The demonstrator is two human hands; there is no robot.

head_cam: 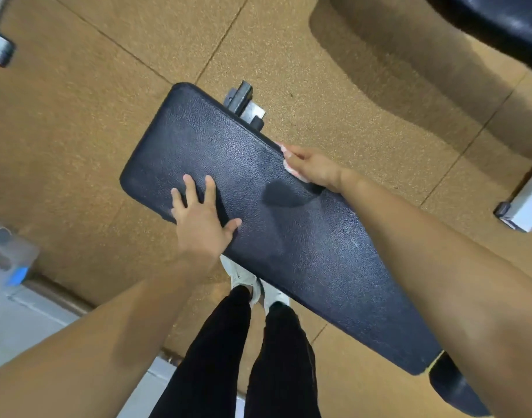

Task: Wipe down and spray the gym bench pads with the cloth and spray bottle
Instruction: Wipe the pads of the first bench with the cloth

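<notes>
A long dark blue padded bench pad (237, 164) runs from upper left to lower right across the view. My left hand (201, 215) rests flat on its near edge with fingers spread. My right hand (311, 167) lies at the pad's far edge, on top of a pinkish-white cloth (288, 165) that it presses against the pad. Only the cloth's fringe shows under the fingers. No spray bottle is clearly visible.
The floor is tan speckled rubber tile (77, 116). A metal bracket (245, 105) sticks out past the pad's far side. Another dark pad (500, 22) is at top right, a white frame foot (521, 209) at right, a blurred clear container (8, 254) at left. My legs and white shoes (252, 285) stand beside the bench.
</notes>
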